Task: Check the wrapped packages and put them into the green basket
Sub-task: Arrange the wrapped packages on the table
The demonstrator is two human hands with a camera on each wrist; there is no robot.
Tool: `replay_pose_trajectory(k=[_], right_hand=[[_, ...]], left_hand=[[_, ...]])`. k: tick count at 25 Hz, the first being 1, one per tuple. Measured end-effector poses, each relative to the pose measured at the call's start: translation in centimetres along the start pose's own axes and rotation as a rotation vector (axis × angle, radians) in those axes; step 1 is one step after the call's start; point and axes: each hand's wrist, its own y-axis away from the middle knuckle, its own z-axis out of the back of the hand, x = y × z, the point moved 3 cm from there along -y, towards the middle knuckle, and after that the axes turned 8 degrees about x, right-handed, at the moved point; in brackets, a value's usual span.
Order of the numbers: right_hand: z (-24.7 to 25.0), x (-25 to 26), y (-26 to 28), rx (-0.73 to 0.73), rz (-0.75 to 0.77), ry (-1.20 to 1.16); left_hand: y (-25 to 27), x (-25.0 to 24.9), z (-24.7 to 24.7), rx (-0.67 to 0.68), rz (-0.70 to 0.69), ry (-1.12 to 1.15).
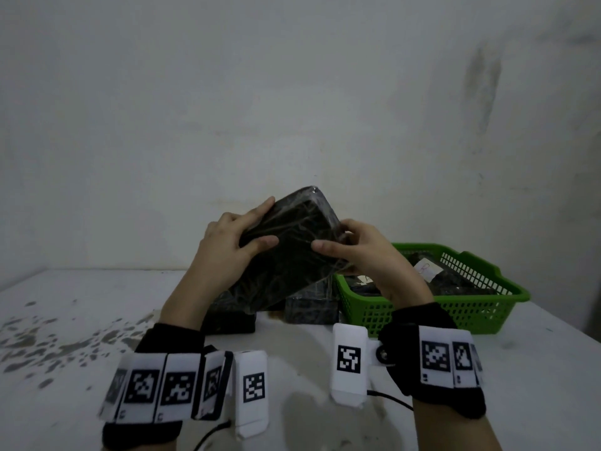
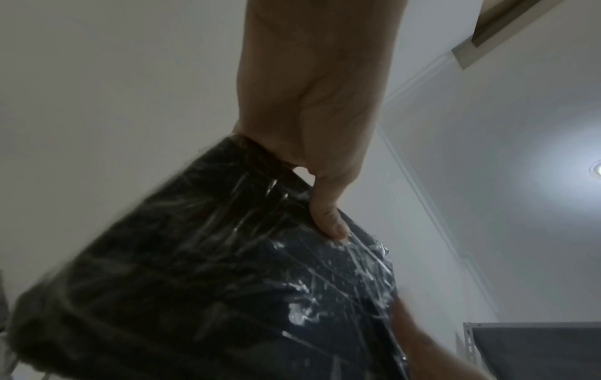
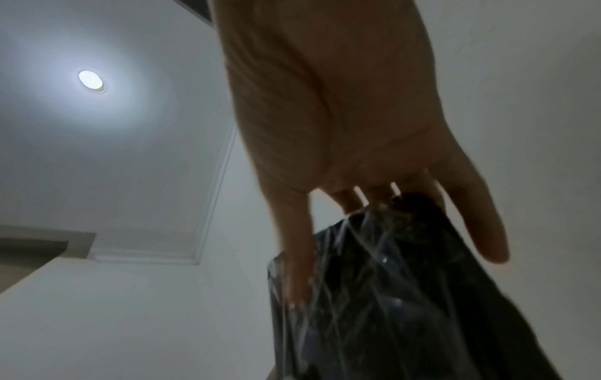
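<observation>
Gripping a dark wrapped package (image 1: 289, 242) tilted above the surface (image 1: 97, 320), the left hand (image 1: 227, 245) and right hand (image 1: 361, 252) curl their fingers round its edges, just left of the green basket (image 1: 455, 307).

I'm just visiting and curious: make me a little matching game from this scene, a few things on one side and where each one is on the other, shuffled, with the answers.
Things:
1. held package
2. green basket
3. package with a white label
4. two dark packages

Places:
A. lying inside the basket
B. on the table, below the lifted one
C. tilted in the air, gripped by the left hand and right hand
D. on the table's right part

Pairs: 1-C, 2-D, 3-A, 4-B
</observation>
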Motion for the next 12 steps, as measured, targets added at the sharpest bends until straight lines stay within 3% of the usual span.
replay_pose_trajectory(k=[3,6,12], right_hand=[[0.16,-0.72,-0.55,-0.048,-0.037,-0.233],[0.36,-1.02,-0.73,-0.026,-0.059,-0.510],[0.42,-0.56,-0.57,-0.068,-0.044,-0.419]], left_hand=[[0.32,-0.62,0.43,-0.161,0.031,-0.023],[0.52,-0.67,0.37,-0.152,0.175,0.218],[0.38,-0.61,-0.05,-0.136,0.153,0.513]])
